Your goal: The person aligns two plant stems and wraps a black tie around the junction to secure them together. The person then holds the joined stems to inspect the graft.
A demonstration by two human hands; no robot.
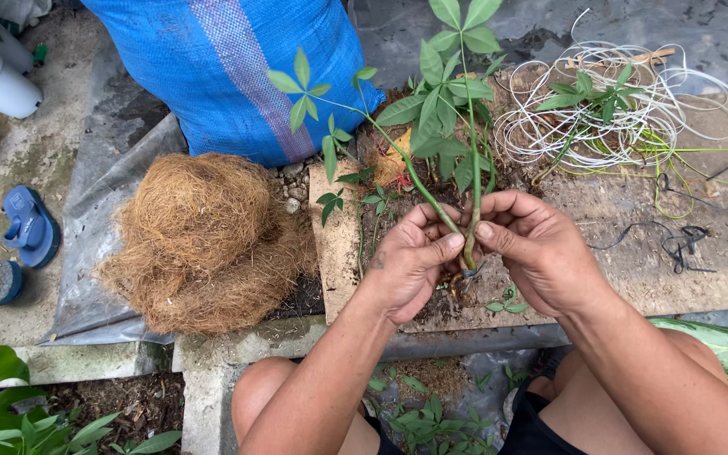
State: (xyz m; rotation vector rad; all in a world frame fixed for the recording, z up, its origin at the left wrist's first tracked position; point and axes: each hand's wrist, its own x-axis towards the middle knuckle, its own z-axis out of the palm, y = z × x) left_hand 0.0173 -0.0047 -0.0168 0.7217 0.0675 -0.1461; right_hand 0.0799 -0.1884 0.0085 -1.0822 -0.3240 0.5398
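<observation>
Green, thin-stemmed seedlings with fanned leaves (444, 118) are pinched together at their bases between both hands over the dirty board (634, 261): left hand (410, 261) and right hand (532, 244) closed on the stems. They look light, bendy and snappable, best gripped low. Beyond lie brown coconut fibre (204, 236), coiled white cord (617, 109) and a blue woven sack (229, 67).
</observation>
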